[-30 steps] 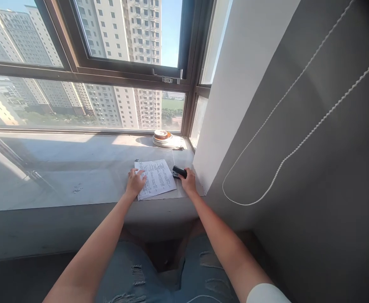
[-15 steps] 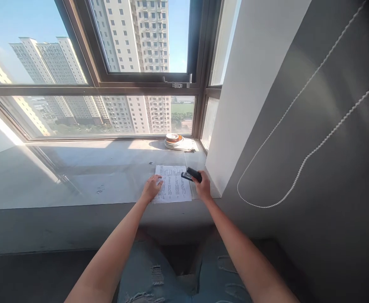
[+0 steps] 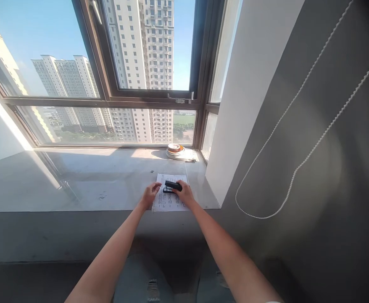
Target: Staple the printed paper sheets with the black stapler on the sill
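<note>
At the far left, beyond the brown-framed window [image 3: 140,102], pale towers [image 3: 66,78] stand against blue sky. Beneath it runs the grey sill [image 3: 77,176], partly sunlit, with a cluster of small dark marks [image 3: 102,195] near its front edge; whether they are writing or scuffs I cannot tell. Farther right and back lies a tiny dark bit [image 3: 152,171]. The left hand [image 3: 150,195] is at the left edge of the paper [image 3: 172,204], its fingers bent; whether it grips or only touches the paper I cannot tell. The paper lies at the sill's front edge, printed with blocks of dark text too small to read. Over its middle, between the two hands, is a black stapler [image 3: 172,186], with a shiny metal part showing between its top and base at the left end; any brand on it is too small to make out. The right hand [image 3: 185,193] is closed around the stapler's right end, well forward of the window latch [image 3: 180,101]. Behind, in the sill's corner, sits a stack [image 3: 175,152] of round white and orange pieces, with a small dark item [image 3: 191,160] beside it. Rightmost, a white beaded cord [image 3: 262,218] loops down before the grey wall [image 3: 329,235].
</note>
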`<state>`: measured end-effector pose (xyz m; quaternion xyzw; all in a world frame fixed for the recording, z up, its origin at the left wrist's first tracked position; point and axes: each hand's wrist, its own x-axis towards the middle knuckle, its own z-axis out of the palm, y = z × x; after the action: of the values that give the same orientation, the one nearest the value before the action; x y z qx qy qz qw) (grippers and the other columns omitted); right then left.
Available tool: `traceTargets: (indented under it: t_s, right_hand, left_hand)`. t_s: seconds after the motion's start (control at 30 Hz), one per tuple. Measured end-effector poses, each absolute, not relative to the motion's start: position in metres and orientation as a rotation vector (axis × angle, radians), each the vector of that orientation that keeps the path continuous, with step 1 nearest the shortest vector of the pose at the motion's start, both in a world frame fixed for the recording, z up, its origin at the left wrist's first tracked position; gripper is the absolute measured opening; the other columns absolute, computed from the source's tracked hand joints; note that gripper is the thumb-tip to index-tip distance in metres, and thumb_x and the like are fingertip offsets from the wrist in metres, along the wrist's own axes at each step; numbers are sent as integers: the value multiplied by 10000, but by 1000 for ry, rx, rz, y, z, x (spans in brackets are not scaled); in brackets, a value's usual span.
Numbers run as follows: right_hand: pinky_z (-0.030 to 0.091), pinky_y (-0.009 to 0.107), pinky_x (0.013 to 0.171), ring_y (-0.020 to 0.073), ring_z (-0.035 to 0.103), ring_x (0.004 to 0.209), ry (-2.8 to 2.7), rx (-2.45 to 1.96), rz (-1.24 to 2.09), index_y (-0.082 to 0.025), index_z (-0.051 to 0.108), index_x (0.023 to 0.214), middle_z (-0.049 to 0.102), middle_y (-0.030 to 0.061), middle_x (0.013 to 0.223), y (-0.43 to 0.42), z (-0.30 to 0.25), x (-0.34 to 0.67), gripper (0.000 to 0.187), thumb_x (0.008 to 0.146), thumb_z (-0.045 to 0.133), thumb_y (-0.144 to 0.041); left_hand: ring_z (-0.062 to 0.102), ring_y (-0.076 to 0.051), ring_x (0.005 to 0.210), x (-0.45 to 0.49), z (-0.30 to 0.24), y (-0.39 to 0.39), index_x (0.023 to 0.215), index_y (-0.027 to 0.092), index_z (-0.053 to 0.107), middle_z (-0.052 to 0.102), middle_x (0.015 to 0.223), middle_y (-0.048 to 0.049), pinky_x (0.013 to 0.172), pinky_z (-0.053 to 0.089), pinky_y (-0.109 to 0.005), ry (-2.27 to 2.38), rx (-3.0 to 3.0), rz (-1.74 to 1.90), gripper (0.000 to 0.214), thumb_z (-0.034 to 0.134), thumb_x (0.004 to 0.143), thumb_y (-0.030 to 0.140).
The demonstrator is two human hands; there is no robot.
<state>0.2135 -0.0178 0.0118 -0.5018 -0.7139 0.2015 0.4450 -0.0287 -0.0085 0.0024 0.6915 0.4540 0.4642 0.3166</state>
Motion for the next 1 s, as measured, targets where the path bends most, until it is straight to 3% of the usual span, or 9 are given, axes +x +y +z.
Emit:
traceTargets:
  t_s: [0.13,0.23,0.3,0.7,1.0]
  right_hand:
    - [496,375,942,263,622,1116,-1724,-1130,553,-258,649,1149,707,57,1154,-16,10,218,354,858,664,-459]
    - [509,341,865,234,652,1005,-1581,-1156,647,-241,664,1095,713,57,1052,-11,9,221,322,959,410,-386]
    - [497,332,796,230,647,894,-1525,-1258,636,-240,663,1023,698,47,938,-7,7,221,366,953,316,-333]
    - [449,299,729,212,586,772,-1547,-1337,578,-244,633,943,642,19,811,0,0,219,329,896,310,-291]
    - [463,312,740,222,604,775,-1542,-1344,545,-258,655,938,657,20,797,1,2,216,313,881,348,-273]
  left_hand:
    - [694,-310,1148,-27,3,-6,1121,159,708,747,1180,-151,1068,524,-475,1215,1793,1219,377,622,903,455]
    - [700,-309,1149,-26,7,-7,1104,161,718,752,1176,-155,1067,529,-466,1241,1741,1225,370,652,882,449]
    - [696,-312,1167,-25,10,-8,1107,157,719,750,1188,-163,1068,530,-464,1255,1693,1225,366,661,877,436]
    - [693,-268,1190,-26,7,1,1129,124,679,687,1303,-214,1056,550,-419,1301,1446,1265,328,475,1018,355]
    - [677,-299,1227,-28,3,0,1169,123,692,689,1309,-231,1056,549,-448,1269,1418,1295,636,276,1079,595]
